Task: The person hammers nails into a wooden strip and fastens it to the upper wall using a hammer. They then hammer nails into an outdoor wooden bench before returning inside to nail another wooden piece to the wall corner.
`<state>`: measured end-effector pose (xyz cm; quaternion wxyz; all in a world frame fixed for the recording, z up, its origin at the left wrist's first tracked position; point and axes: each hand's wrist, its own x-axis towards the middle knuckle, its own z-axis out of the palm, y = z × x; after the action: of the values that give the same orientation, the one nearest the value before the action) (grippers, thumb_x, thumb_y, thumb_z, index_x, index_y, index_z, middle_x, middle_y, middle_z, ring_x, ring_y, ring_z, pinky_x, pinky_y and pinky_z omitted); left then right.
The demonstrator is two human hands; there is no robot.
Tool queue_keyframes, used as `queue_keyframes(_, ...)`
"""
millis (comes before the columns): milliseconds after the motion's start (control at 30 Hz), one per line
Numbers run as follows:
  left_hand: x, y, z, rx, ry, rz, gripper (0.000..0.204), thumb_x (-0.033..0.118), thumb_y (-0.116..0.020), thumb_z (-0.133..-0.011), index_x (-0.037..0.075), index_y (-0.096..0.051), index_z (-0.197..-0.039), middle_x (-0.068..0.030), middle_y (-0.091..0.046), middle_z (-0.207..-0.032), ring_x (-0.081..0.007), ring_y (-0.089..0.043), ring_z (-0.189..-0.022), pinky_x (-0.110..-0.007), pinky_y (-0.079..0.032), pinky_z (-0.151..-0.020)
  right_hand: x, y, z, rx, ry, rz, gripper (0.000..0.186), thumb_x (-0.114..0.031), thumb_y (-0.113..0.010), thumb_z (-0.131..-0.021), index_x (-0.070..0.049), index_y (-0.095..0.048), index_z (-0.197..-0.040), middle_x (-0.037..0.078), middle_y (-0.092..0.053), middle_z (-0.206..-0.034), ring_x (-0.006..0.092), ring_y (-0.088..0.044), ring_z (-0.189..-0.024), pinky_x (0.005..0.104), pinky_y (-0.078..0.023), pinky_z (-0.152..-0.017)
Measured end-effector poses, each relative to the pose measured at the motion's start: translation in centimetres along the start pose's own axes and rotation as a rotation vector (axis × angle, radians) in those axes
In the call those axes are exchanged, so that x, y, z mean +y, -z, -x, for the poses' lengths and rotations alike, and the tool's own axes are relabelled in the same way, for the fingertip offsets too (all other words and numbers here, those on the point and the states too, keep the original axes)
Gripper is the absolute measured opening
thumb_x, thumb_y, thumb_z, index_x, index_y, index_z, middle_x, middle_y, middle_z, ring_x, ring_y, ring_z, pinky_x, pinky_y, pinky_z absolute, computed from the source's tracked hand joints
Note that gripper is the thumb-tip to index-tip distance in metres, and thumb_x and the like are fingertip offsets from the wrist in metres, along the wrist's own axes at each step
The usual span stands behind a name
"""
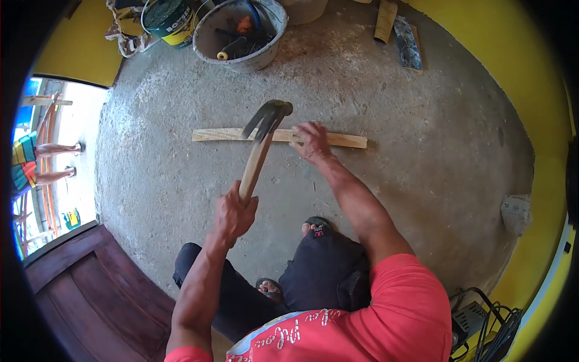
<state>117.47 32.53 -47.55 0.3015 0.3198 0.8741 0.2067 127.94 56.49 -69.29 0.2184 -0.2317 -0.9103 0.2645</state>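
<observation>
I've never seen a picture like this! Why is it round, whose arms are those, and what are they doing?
There's no robot, just a person in a red shirt using bare hands. A camera on their head looks down at the work. Its wide lens makes the picture round and bends straight edges.

Let's call each hand a grip. The left grip holds a claw hammer. The right grip covers part of a wooden strip lying on the concrete floor; I can't tell whether it pinches something small. Farther off stand a grey bucket with a jumble of things inside and a green bucket.
</observation>
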Motion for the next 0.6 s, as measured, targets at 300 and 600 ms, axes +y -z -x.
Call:
queue_keyframes(300, -1.1, -1.4, 0.1, -0.072, 0.003, 0.001, 0.021, 0.017, -0.065, -0.084, 0.003, -0.054, -0.094, -0.0259, -0.061, -0.071, -0.0475, -0.062, -0.071, -0.05, -0.049, -0.062, 0.5, 2.8, 3.7, -0.22, -0.13, 0.29, 0.052, -0.033, -0.08, -0.07, -0.018, -0.062, -0.116, 0.005, -0.053, -0.104, 0.0276, -0.049, -0.103, 0.0448, -0.041, -0.087)
queue_keyframes(600, 5.3, 2.5, 2.0, 0.126, -0.455, 0.122, 0.018, 0.016, -0.069, -0.08, 0.001, -0.058, -0.081, -0.0193, -0.061, -0.068, -0.0406, -0.061, -0.062, -0.045, -0.048, -0.059, 1.7, 3.9, 4.4, -0.228, -0.191, 0.337, 0.052, -0.032, -0.079, -0.07, -0.02, -0.063, -0.118, 0.003, -0.054, -0.105, 0.0273, -0.049, -0.104, 0.0451, -0.041, -0.087)
